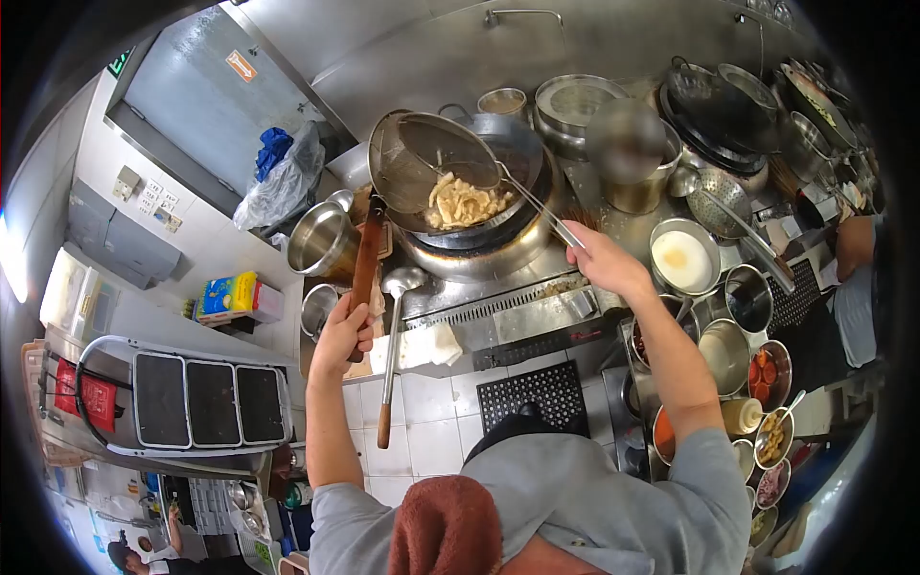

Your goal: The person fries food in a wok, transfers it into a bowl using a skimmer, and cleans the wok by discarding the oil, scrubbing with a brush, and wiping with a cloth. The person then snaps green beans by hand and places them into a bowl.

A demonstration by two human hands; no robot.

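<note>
My left hand (342, 335) is closed around the wooden handle (366, 264) of a wide mesh strainer (386, 177) over the wok. My right hand (609, 261) grips the metal handle of a second mesh skimmer (450, 144), whose bowl overlaps the first. Pale golden fried strips (465, 201) lie at the strainers, above the dark wok (522, 144); I cannot tell which mesh bears them. Beside my left hand, a ladle (391, 355) rests with its bowl on the stove edge and its wood-tipped handle jutting out. A folded white cloth (431, 345) lies close by.
A steel pot (321, 240) stands left of the wok. To the right are a pan of white liquid (684, 257), a perforated skimmer (719, 203) and several ingredient bowls (770, 374). Another person's arm (856, 247) shows at far right. A black rubber mat (532, 395) lies on the floor.
</note>
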